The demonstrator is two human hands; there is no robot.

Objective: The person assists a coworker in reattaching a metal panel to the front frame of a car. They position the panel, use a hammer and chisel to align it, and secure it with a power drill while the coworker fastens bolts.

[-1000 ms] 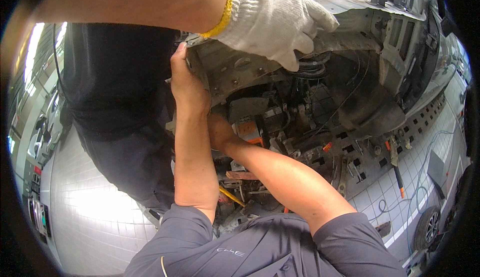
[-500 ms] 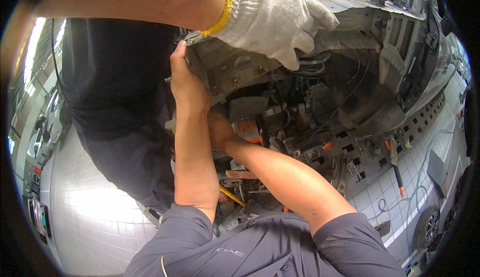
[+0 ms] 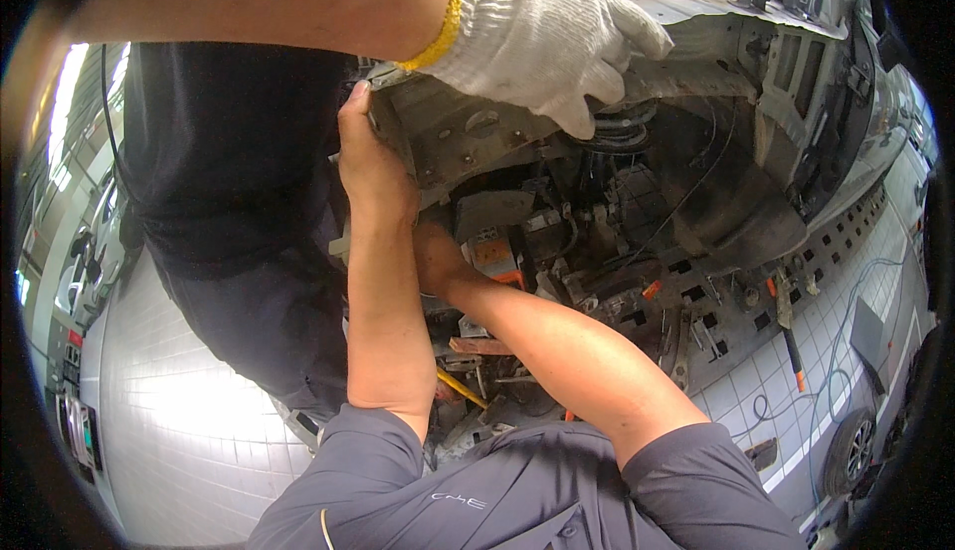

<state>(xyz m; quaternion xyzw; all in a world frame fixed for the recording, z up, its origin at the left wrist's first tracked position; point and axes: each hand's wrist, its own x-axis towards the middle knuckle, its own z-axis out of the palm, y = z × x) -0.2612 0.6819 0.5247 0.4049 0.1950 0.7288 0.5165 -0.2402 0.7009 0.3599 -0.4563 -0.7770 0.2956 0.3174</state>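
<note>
My left hand grips the end of a bare metal car body panel, its thumb up at the panel's top corner. The fingers of that hand are out of sight. Lower down, my right hand reaches in behind my left forearm; its fingers are hidden, so what it touches does not show. A co-worker's hand in a white knit glove with a yellow cuff lies over the top of the panel, fingers spread. Just right of my right hand is an orange and black device beneath the panel.
The co-worker in dark clothes stands close on my left. A dark wheel-arch liner and a thin cable hang to the right. Below are a perforated metal bench, several tools, and an orange-handled tool. A wheel lies lower right.
</note>
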